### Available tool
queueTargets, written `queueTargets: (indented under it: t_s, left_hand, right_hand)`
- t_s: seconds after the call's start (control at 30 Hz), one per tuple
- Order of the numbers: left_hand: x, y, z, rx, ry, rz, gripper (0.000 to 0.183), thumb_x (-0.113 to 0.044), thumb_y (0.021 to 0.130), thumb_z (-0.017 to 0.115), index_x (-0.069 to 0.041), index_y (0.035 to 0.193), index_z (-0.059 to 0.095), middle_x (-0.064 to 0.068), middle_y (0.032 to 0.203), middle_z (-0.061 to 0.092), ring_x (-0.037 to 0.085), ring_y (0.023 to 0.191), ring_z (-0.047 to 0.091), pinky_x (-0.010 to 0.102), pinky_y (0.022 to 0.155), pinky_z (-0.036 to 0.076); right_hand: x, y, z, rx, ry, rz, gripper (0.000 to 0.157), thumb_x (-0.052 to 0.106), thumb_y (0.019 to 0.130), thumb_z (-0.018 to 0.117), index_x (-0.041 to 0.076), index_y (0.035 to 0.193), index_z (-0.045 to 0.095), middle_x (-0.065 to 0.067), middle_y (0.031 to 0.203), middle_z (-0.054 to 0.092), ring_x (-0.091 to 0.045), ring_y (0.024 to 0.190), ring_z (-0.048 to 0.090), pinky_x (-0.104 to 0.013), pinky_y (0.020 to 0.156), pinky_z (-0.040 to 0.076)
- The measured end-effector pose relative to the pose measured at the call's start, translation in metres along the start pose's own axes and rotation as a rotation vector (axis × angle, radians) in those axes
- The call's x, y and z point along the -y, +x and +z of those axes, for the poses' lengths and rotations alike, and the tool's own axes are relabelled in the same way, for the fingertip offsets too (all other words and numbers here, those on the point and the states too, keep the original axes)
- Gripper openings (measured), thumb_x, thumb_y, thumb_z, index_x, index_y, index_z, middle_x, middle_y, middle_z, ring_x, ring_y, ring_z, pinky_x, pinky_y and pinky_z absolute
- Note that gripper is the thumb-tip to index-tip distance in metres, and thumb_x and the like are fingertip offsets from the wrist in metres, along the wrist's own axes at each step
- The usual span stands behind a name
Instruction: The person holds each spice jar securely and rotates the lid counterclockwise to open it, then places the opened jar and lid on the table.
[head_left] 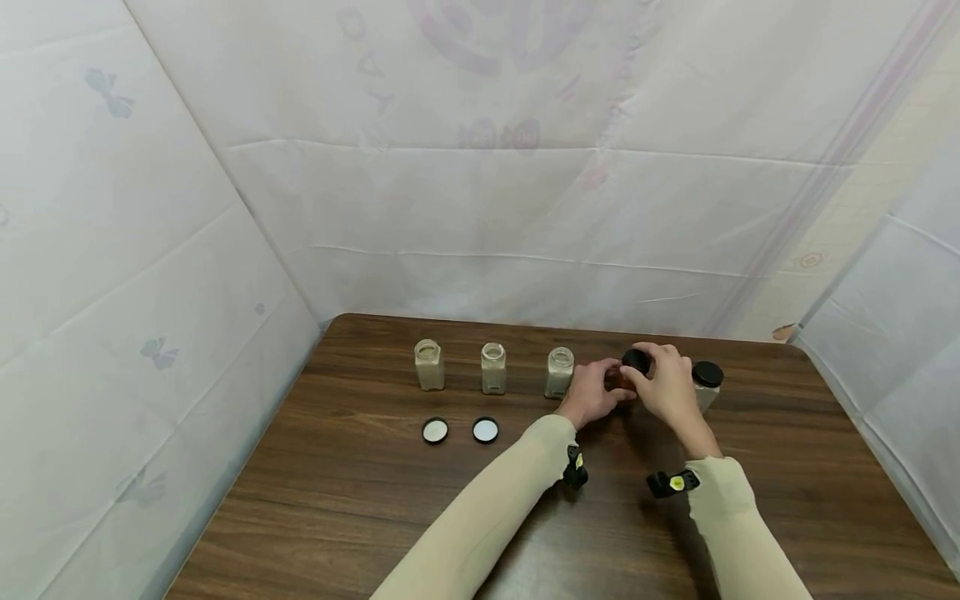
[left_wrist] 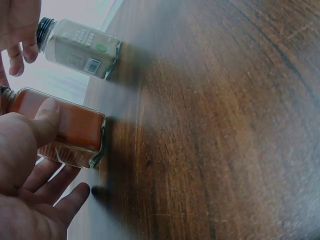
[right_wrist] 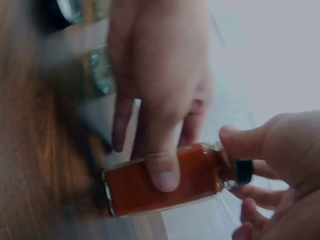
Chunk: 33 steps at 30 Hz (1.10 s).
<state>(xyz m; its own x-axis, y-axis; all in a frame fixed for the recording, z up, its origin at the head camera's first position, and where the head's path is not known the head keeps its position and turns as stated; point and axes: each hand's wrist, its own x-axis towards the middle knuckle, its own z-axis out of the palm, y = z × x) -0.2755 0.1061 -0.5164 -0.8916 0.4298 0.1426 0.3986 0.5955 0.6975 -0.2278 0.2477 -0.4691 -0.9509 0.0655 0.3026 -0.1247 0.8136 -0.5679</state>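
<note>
A square glass jar of orange-red powder [left_wrist: 82, 127] stands on the table between both hands. My left hand [head_left: 591, 392] grips its body, thumb on one side and fingers on the other. My right hand [head_left: 670, 385] pinches the black lid [right_wrist: 244, 171] at the jar's mouth. Some bare glass neck shows below the lid in the right wrist view; whether the lid is fully free of the neck I cannot tell. Just right of the right hand is a jar of pale powder [left_wrist: 82, 47] with its black lid [head_left: 707, 373] on.
Left of my hands, three lidless jars of pale powder stand in a row: a near one [head_left: 558, 377], a middle one [head_left: 493, 375] and a far-left one [head_left: 430, 372]. Two black lids, one left [head_left: 435, 431] and one right [head_left: 485, 430], lie underside up on the wooden table [head_left: 337, 500].
</note>
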Motion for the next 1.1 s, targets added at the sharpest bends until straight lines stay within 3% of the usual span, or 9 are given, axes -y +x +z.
queueTargets:
  t_s: [0.13,0.27,0.7,1.1]
  left_hand:
    - [-0.001,0.0,0.001,0.002,-0.009,-0.013,0.046,-0.037,0.094,0.077,-0.019,0.135,0.067,-0.005,0.123,0.072,0.012,0.117,0.065,0.027,0.098,0.052]
    - [-0.002,-0.002,0.0,0.007,-0.01,-0.024,0.046,-0.037,0.094,0.077,-0.019,0.135,0.067,-0.004,0.123,0.072,0.013,0.117,0.065,0.027,0.097,0.052]
    - [-0.002,-0.002,-0.001,0.008,0.003,-0.017,0.047,-0.038,0.095,0.076,-0.019,0.137,0.066,-0.004,0.125,0.072,0.013,0.117,0.065,0.027,0.097,0.052]
    - [-0.003,-0.003,-0.003,0.01,-0.027,-0.033,0.049,-0.038,0.094,0.077,-0.019,0.137,0.066,-0.002,0.126,0.072,0.014,0.119,0.065,0.029,0.098,0.052]
  right_hand:
    - [-0.004,0.0,-0.005,0.068,0.036,-0.021,0.046,0.014,0.099,0.07,-0.001,0.141,0.058,-0.033,0.134,0.052,-0.04,0.091,0.043,-0.041,0.065,0.037]
    - [-0.005,0.0,-0.005,0.08,0.042,-0.026,0.046,0.013,0.099,0.07,-0.001,0.141,0.058,-0.031,0.132,0.052,-0.037,0.088,0.042,-0.039,0.065,0.034]
    - [-0.001,0.002,-0.01,0.078,0.029,-0.038,0.044,0.013,0.099,0.07,-0.001,0.14,0.058,-0.031,0.131,0.052,-0.038,0.09,0.041,-0.042,0.07,0.032]
    - [0.003,0.001,-0.02,0.068,0.033,-0.036,0.047,0.017,0.099,0.071,0.001,0.14,0.057,-0.034,0.132,0.048,-0.048,0.108,0.041,-0.052,0.076,0.036]
